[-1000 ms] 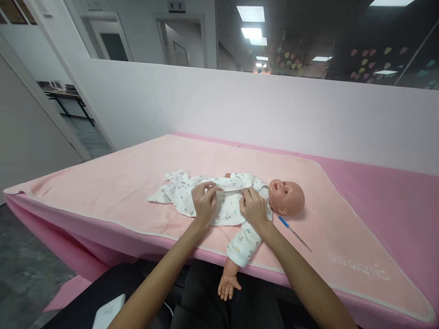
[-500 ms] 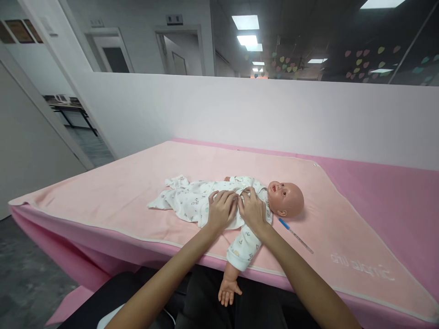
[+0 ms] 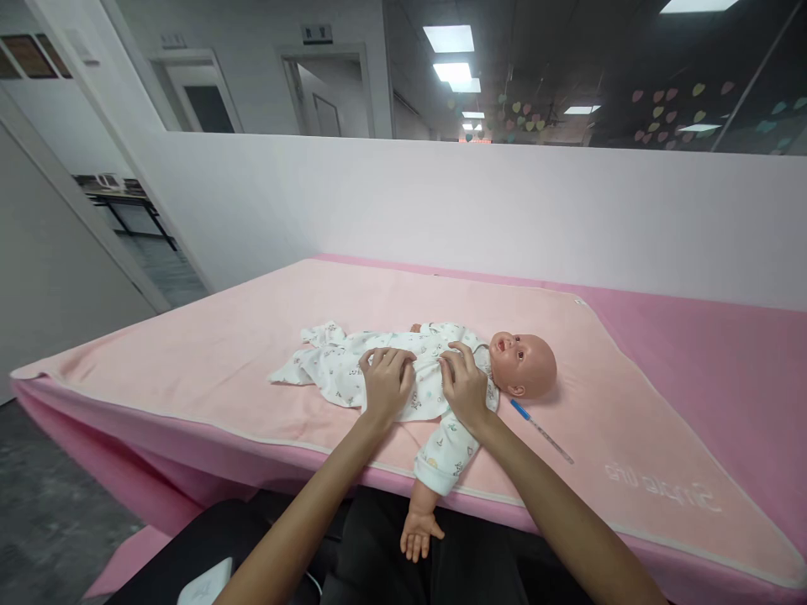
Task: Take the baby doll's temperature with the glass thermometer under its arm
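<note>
Doll point(image 3: 429, 386) in a white suit point(image 3: 424, 402), on its back on a pink mat point(image 3: 239, 344), beneath the curled fingers of the left hand point(image 3: 386, 388), at its belly, and right hand point(image 3: 467, 391), at its chest. Whether they pinch cloth, I cannot tell. A blue-tipped stick point(image 3: 543, 432) lies right of the right fingers.

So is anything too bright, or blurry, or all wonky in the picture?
In the head view, the ceiling lights glare white, the dark-paned door leans over, and the white letters on the pink blanket are too faint to read; also in the head view, a soft shadow lies beside the doll's head, and the left hand and right hand look fairly clear.
</note>
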Demonstrator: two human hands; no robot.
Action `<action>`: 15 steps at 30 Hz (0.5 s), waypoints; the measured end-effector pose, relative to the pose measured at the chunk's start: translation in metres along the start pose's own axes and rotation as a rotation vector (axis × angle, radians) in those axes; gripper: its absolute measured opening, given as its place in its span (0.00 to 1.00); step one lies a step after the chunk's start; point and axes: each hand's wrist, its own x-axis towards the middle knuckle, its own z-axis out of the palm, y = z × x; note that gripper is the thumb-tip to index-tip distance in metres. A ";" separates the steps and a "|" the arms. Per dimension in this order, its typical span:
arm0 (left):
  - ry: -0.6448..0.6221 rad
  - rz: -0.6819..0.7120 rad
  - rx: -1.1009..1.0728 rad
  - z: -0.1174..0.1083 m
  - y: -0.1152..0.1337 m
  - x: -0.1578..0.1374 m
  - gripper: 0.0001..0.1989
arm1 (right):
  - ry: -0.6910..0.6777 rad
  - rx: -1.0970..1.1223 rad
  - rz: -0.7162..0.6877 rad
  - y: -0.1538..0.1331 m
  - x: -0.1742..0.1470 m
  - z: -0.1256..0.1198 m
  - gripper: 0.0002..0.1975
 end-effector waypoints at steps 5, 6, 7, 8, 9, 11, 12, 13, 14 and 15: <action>0.078 0.151 -0.005 0.001 -0.001 -0.005 0.10 | -0.057 -0.034 0.005 0.001 0.001 0.004 0.13; 0.076 0.185 -0.019 0.002 0.001 -0.006 0.10 | -0.064 -0.045 0.008 0.001 0.001 0.004 0.13; 0.057 0.209 -0.034 0.003 0.002 -0.006 0.10 | -0.071 -0.055 0.010 0.001 0.001 0.005 0.12; 0.026 0.220 -0.048 0.004 0.004 -0.007 0.10 | -0.077 -0.062 0.011 0.002 0.001 0.005 0.11; -0.013 0.224 -0.060 0.005 0.006 -0.006 0.10 | -0.082 -0.066 0.010 0.002 0.001 0.005 0.11; -0.076 0.222 -0.077 0.006 0.009 -0.006 0.10 | -0.086 -0.067 0.012 0.002 0.001 0.005 0.10; -0.091 0.218 -0.083 0.007 0.010 -0.006 0.11 | -0.086 -0.063 0.012 0.002 0.001 0.005 0.09; -0.094 0.210 -0.087 0.008 0.011 -0.005 0.11 | -0.085 -0.057 0.011 0.002 0.001 0.005 0.09; -0.088 0.198 -0.088 0.009 0.011 -0.006 0.11 | -0.081 -0.051 0.011 0.002 0.001 0.005 0.08; -0.080 0.186 -0.089 0.009 0.011 -0.006 0.11 | -0.077 -0.044 0.009 0.003 0.001 0.005 0.08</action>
